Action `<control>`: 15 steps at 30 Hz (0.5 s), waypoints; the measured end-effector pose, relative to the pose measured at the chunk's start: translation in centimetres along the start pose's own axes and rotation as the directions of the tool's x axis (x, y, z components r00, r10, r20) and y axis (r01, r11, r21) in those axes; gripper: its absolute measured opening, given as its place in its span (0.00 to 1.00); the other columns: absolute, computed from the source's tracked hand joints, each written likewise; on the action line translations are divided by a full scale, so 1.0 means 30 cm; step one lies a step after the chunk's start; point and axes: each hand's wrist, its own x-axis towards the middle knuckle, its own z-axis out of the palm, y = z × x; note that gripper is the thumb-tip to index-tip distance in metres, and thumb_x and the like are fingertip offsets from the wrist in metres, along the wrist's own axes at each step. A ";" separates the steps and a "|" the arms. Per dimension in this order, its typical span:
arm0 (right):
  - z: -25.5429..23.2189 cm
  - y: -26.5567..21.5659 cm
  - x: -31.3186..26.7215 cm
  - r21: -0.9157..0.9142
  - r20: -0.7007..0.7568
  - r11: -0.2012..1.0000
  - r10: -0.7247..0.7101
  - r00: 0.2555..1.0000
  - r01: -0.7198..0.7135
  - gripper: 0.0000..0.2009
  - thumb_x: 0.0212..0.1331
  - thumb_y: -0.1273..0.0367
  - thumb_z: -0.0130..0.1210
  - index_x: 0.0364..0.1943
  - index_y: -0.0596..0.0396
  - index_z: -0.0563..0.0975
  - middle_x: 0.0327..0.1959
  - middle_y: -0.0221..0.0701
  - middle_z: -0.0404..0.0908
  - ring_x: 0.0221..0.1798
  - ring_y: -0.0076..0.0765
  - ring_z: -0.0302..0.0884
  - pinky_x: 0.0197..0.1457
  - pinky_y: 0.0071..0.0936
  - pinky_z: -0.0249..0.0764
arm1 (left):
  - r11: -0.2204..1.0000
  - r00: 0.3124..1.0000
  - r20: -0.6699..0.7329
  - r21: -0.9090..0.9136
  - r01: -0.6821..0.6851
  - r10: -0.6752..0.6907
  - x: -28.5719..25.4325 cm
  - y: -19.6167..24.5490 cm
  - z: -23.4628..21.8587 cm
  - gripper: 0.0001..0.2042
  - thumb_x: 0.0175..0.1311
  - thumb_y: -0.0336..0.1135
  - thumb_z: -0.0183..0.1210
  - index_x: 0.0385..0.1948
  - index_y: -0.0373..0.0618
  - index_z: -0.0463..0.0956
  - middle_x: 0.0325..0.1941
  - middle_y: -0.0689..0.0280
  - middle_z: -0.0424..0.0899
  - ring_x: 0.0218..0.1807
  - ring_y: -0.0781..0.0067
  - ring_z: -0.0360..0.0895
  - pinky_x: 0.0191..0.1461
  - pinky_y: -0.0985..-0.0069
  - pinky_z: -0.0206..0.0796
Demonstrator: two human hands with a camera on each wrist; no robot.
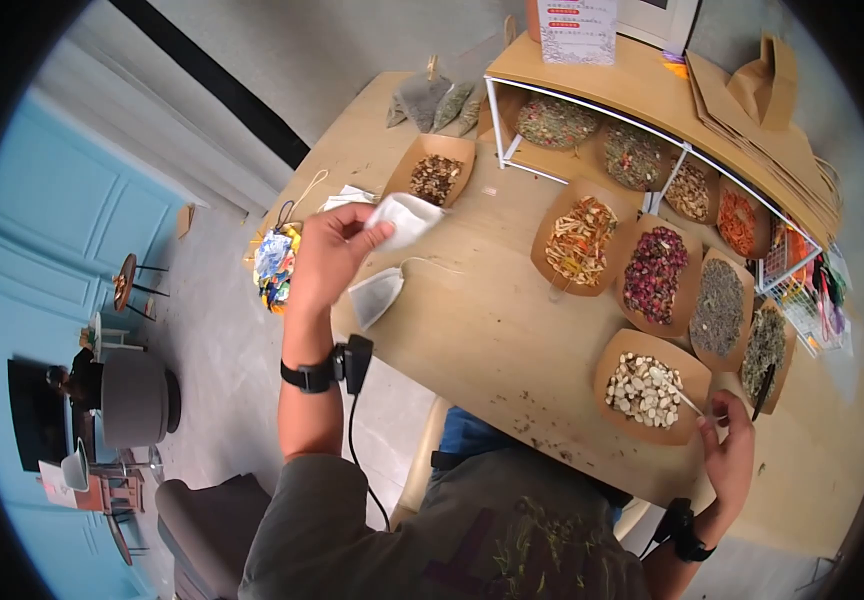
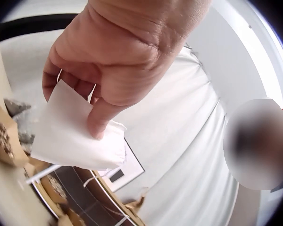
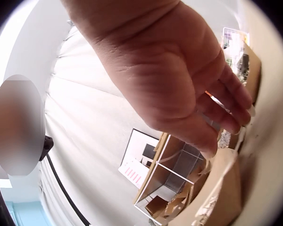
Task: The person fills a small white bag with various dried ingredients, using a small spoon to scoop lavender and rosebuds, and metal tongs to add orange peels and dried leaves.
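My left hand (image 1: 330, 255) pinches a white pouch (image 1: 404, 220) between thumb and fingers above the table's left part. The left wrist view shows the thumb of this hand (image 2: 113, 66) pressed on the near face of the pouch (image 2: 78, 132). At the lower right, my right hand (image 1: 730, 450) is beside a paper tray (image 1: 607, 370) of white pieces (image 1: 642, 390), its fingertips at the end of a pale spoon handle (image 1: 690, 402). Seen from the right wrist, that hand (image 3: 170, 80) has a gap between thumb and fingers, close to a tray's rim (image 3: 231, 174).
A filled pouch with a string (image 1: 377, 295) lies at the table's left edge, near a tray of brown pieces (image 1: 435, 178). More trays, with red buds (image 1: 655, 275) and orange-white shreds (image 1: 580, 240), stand before a wooden shelf (image 1: 592, 60). Paper bags (image 1: 752, 110) lean at its right.
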 end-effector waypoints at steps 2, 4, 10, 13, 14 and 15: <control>-0.035 -0.046 0.004 -0.092 -0.089 0.994 -0.067 0.994 0.059 0.16 0.63 0.81 0.66 0.54 0.63 0.81 0.44 0.43 0.85 0.45 0.49 0.83 0.54 0.39 0.80 | 0.982 0.994 0.097 -0.186 -0.022 0.041 -0.053 0.051 0.077 0.07 0.71 0.27 0.75 0.43 0.34 0.90 0.37 0.69 0.92 0.39 0.86 0.84 0.43 0.81 0.75; -0.073 -0.132 0.014 -0.047 -0.154 0.991 -0.128 0.980 0.122 0.15 0.63 0.81 0.65 0.53 0.62 0.81 0.46 0.43 0.86 0.46 0.53 0.84 0.54 0.39 0.80 | 0.940 0.983 0.179 -0.342 0.017 0.047 -0.096 0.098 0.164 0.06 0.69 0.27 0.77 0.42 0.36 0.90 0.37 0.69 0.93 0.38 0.84 0.84 0.45 0.80 0.76; 0.000 -0.429 0.064 0.273 -0.174 0.891 -0.324 0.930 0.362 0.12 0.60 0.79 0.70 0.48 0.59 0.87 0.35 0.39 0.89 0.34 0.43 0.87 0.40 0.36 0.81 | 0.937 0.924 0.242 -0.261 -0.233 0.297 -0.195 0.227 0.456 0.08 0.61 0.19 0.77 0.39 0.36 0.87 0.45 0.63 0.92 0.49 0.73 0.88 0.53 0.74 0.78; 0.046 -0.507 0.123 0.383 -0.027 0.886 -0.272 0.962 0.261 0.18 0.63 0.74 0.71 0.57 0.56 0.84 0.29 0.38 0.85 0.30 0.49 0.85 0.37 0.40 0.78 | 0.912 0.895 0.193 -0.169 -0.373 0.401 -0.259 0.292 0.562 0.09 0.58 0.19 0.77 0.37 0.37 0.87 0.45 0.60 0.92 0.48 0.60 0.90 0.55 0.69 0.80; 0.065 -0.500 0.135 0.374 -0.032 0.893 -0.259 0.965 0.252 0.18 0.63 0.74 0.71 0.57 0.56 0.84 0.29 0.38 0.85 0.30 0.49 0.85 0.37 0.40 0.78 | 0.910 0.891 0.204 -0.183 -0.373 0.406 -0.273 0.289 0.579 0.09 0.58 0.19 0.77 0.37 0.37 0.87 0.45 0.60 0.92 0.48 0.60 0.90 0.55 0.69 0.80; 0.096 -0.478 0.145 0.381 0.017 0.896 -0.255 0.967 0.230 0.16 0.64 0.75 0.71 0.56 0.56 0.85 0.29 0.36 0.84 0.29 0.41 0.82 0.35 0.35 0.76 | 0.914 0.884 0.236 -0.150 -0.376 0.403 -0.287 0.280 0.596 0.12 0.56 0.20 0.78 0.41 0.38 0.87 0.47 0.59 0.92 0.50 0.58 0.90 0.56 0.68 0.80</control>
